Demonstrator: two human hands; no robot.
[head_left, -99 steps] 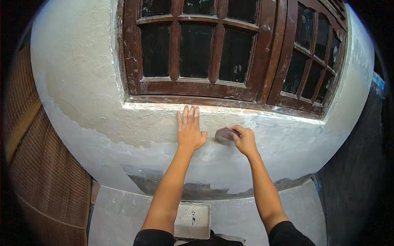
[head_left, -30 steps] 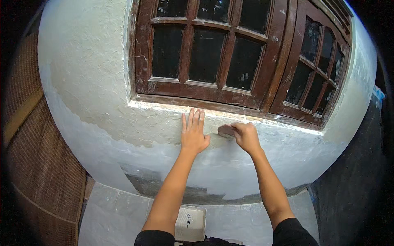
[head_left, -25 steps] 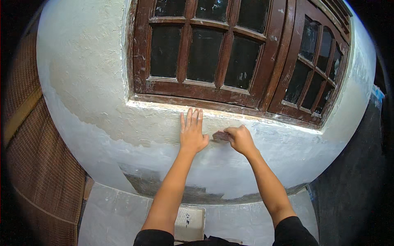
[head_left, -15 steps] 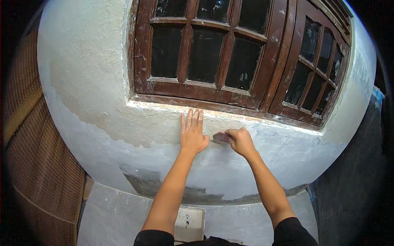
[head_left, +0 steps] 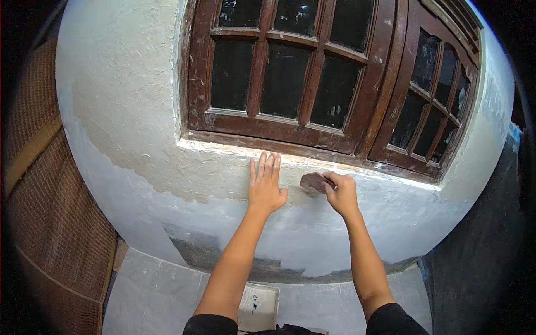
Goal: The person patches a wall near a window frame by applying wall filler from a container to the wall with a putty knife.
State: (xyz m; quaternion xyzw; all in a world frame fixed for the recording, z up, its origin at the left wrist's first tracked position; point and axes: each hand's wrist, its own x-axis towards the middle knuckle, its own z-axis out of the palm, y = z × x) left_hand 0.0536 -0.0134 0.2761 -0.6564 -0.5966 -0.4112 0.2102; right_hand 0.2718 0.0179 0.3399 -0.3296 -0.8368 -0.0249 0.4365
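My left hand lies flat on the plastered wall, its fingers stretched upward and a little apart, with the tips near the lower edge of the window frame. To its right, my right hand pinches a flat, reddish-brown piece that looks like sandpaper. That piece lies at the wall surface below the window, its left end pointing toward my left hand. Around it the wall changes from rough beige plaster to smoother pale grey. My right fingers partly cover the held piece.
Dark glass panes sit in the brown wooden window above my hands. A woven brown mat stands along the left side, and a dark panel is at the right. Below, a pale tray rests on the grey floor.
My right hand and the held piece have moved slightly right and upward along the wall. My left hand stays flat on the wall. The view has shifted a little.
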